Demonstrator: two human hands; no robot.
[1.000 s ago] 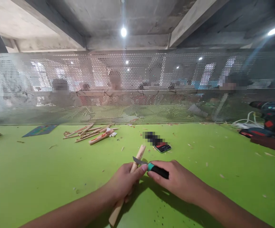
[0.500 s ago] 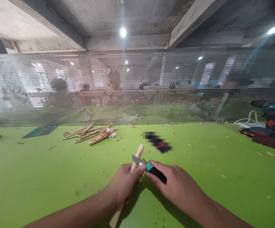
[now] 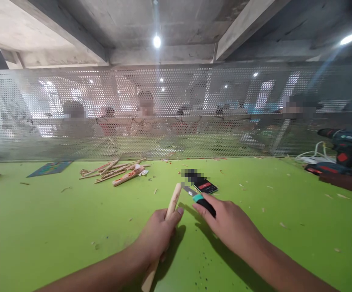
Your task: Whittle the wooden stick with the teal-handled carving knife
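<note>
Holds the stick [image 3: 173,200] in the left hand [image 3: 156,237], wrapped firmly round its middle stretch, and the knife [image 3: 206,206] in the right hand [image 3: 229,221], clasped about the handle. Turns above all on the blade [image 3: 190,191] and the stick's far end: points the blade forward and left, with its tip just to the right of that end. Cannot tell contact from a narrow gap there. Slants the stick's long axis from near and left to far and slightly right, across the line of the blade. Has the left hand directly on the wood, so nearer than the right, set off to the right side. Has the stick over the desk [image 3: 72,223], left of the right hand, sticking out past both sides of the left hand's grasp. Shows a phone [image 3: 206,186] on the desk just beyond the knife.
</note>
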